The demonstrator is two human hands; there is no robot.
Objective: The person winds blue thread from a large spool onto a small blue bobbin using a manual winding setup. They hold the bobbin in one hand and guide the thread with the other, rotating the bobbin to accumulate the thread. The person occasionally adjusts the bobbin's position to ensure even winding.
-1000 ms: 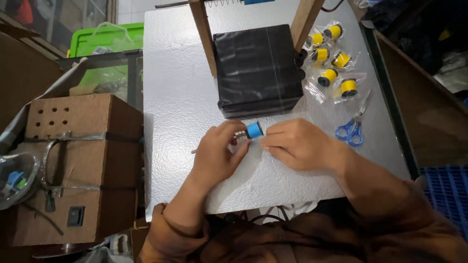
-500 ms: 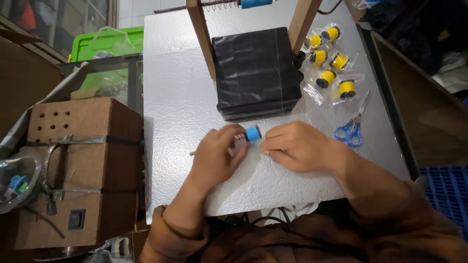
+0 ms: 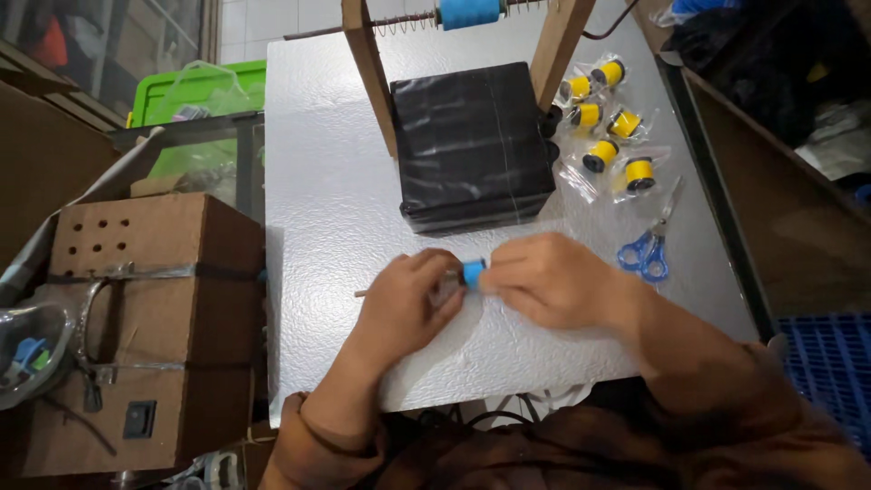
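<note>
A small blue spool (image 3: 473, 272) is pinched between the closed fingertips of the left hand (image 3: 408, 304) and the right hand (image 3: 549, 281), held just above the table (image 3: 336, 209) near the middle of its near edge, apparently so both ends can be steadied. A thin rod (image 3: 363, 293) sticks out from under the left hand. The black box (image 3: 472, 145) sits just behind; bagged yellow spools (image 3: 603, 113) and blue-handled scissors (image 3: 649, 249) are kept by the right edge, within reach.

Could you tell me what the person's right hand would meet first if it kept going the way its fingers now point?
Probably the small blue thread spool its fingertips already touch, then the left hand holding the spool's other end; depth is hard to judge from above.
</note>
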